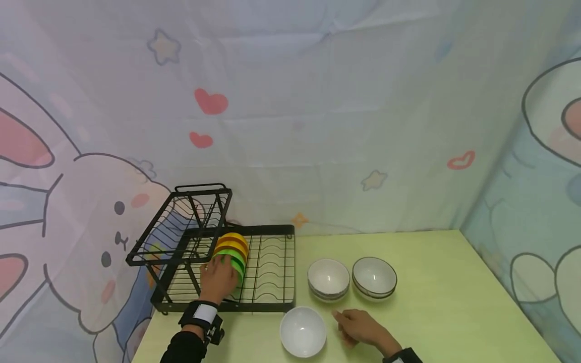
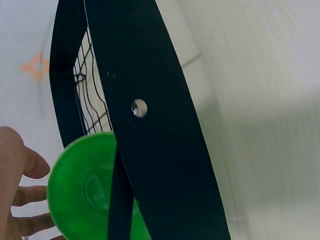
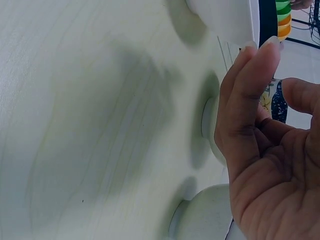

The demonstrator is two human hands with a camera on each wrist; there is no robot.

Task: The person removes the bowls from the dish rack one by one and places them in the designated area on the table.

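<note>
My left hand (image 1: 219, 278) is at the front of a row of bowls standing on edge in the black dish rack (image 1: 283, 306). Its fingers reach the rim of a green bowl (image 2: 82, 185); the thumb stands apart from it in the left wrist view. Behind the green bowls (image 1: 240, 259) are yellow and orange bowls (image 1: 233, 241). My right hand (image 1: 360, 327) hovers over the table with loosely bent fingers and holds nothing. Just left of it sits a single white bowl (image 1: 303, 331).
Two stacks of white bowls, a left stack (image 1: 329, 278) and a dark-rimmed right stack (image 1: 374, 277), stand beyond my right hand. The rack's raised upper tier (image 1: 181, 222) overhangs the left part. A printed cloth (image 1: 317, 126) hangs behind the pale table (image 1: 454, 302).
</note>
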